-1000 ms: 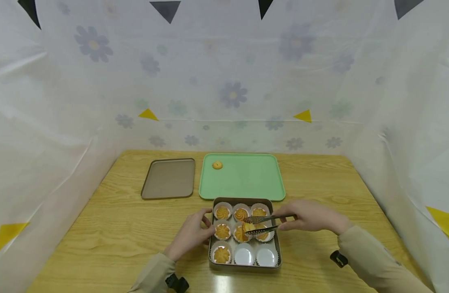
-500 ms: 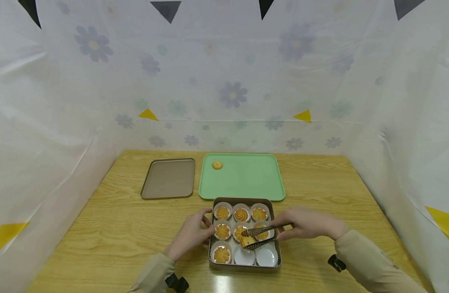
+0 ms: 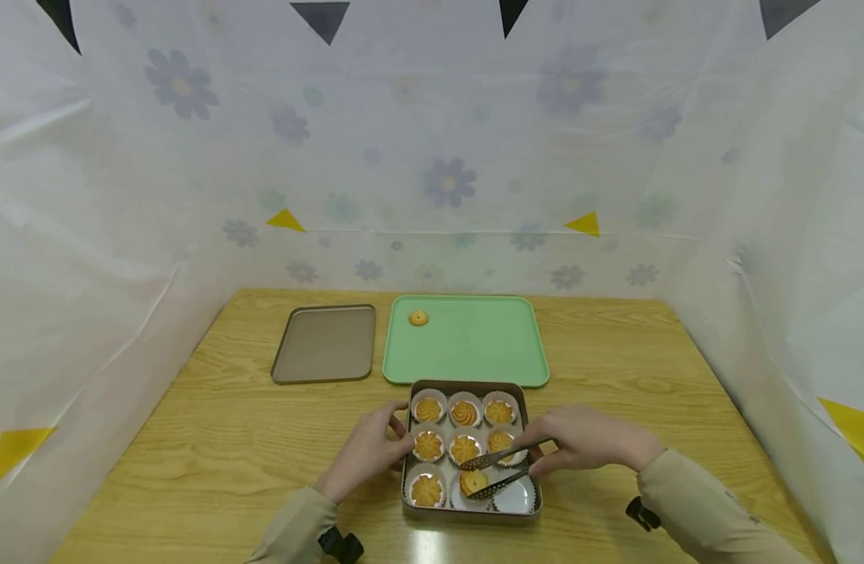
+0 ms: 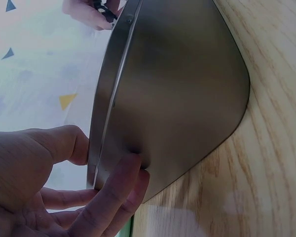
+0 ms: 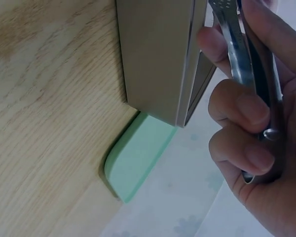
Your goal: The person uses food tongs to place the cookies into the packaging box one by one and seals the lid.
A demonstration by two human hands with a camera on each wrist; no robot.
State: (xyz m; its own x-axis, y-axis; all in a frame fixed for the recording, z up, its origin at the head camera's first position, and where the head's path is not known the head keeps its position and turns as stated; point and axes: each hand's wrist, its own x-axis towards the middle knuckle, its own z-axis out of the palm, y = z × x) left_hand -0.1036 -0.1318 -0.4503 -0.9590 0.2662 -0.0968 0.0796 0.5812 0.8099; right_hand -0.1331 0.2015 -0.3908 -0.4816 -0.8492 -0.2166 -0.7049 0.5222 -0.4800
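My right hand (image 3: 587, 442) grips metal tongs (image 5: 256, 84) whose perforated tips straddle a cookie (image 3: 472, 482) over the front-middle paper cup. The cookie is low in that cup; whether it touches the bottom I cannot tell. My left hand (image 3: 371, 450) holds the left side of a square metal tin (image 3: 474, 517), thumb at the rim and fingertips pressed on the outer wall (image 4: 177, 89). Other cups in the tin hold piped cookies, one of them a star-shaped cookie (image 3: 427, 491) at front left. The front-right paper cup (image 3: 519, 497) has no cookie.
Behind the tin lies a green tray (image 3: 474, 352), with one cookie (image 3: 418, 317) near its back left. A flat brown tray (image 3: 324, 345), possibly a lid, sits left of it. White flowered sheeting (image 3: 432, 141) surrounds the wooden table (image 3: 227, 439) at the back and sides.
My right hand and the tongs have moved toward the front, bringing the cookie from above the middle cup into the front-middle cup. My left hand has stayed on the tin.
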